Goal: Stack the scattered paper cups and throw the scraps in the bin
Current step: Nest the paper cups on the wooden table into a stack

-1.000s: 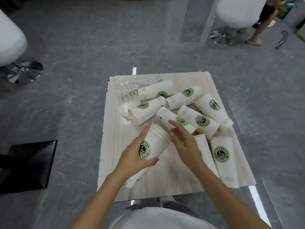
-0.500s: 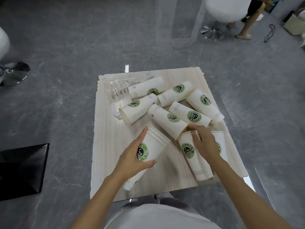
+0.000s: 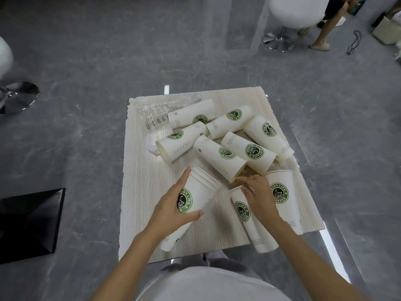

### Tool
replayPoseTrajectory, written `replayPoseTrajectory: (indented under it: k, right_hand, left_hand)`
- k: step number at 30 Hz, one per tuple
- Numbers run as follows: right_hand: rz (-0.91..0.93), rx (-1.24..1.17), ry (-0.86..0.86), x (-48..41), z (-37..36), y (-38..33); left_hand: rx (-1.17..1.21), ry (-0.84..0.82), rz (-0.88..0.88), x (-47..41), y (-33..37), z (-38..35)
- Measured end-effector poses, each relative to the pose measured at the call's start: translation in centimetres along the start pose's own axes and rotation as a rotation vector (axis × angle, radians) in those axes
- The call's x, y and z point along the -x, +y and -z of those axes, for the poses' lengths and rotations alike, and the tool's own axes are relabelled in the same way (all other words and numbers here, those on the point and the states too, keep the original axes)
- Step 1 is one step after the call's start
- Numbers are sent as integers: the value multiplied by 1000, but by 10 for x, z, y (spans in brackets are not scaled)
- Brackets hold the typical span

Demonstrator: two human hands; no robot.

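Left hand [image 3: 171, 213] gripping cup stack [image 3: 201, 187], right hand [image 3: 258, 196] pinching loose cup [image 3: 243, 211] at rim

— Are any cups upright?

— None. A nested stack [image 3: 198, 197] of white cups with round green logos lies tilted at the near side of the bench [image 3: 143, 192], rims pointing away. The left hand [image 3: 171, 211] grips it round the middle.

— And the loose ones?

— All on their sides. Six lie in a touching cluster [image 3: 219, 157] further back. Two lie near the right edge, mouths away: the near cup [image 3: 249, 220], with the right hand [image 3: 259, 196] curled over its rim, and the right cup [image 3: 282, 196] just beside it.

— Scraps?

— A crumpled clear wrapper [image 3: 156, 114] at the far left corner reaches the rearmost cup [image 3: 192, 115]. A small white scrap [image 3: 153, 148] lies by the leftmost cup [image 3: 182, 144], at its mouth.
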State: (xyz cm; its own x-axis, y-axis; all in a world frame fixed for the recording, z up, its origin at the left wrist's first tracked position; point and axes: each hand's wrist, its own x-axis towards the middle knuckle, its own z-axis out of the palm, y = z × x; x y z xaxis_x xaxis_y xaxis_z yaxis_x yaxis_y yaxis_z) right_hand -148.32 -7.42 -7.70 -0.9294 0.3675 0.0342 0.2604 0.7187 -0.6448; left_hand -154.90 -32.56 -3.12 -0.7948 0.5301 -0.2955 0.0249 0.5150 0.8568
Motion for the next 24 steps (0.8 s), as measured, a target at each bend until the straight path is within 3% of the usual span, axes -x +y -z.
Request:
replayPoseTrajectory:
  k: [4, 13, 17, 24]
  right_hand:
    - [34, -23, -2, -1, -1, -4]
    - [-90, -218, -124, 2, 21, -22]
    - [-91, -384, -38, -5, 46, -41]
    - [-64, -525, 286, -33, 75, -62]
  left_hand:
    - [0, 3, -3, 1, -2, 2]
    - [-30, 38, 10, 9, -17, 19]
    - [-68, 47, 16, 10, -22, 26]
    - [-150, -8, 8, 9, -26, 30]
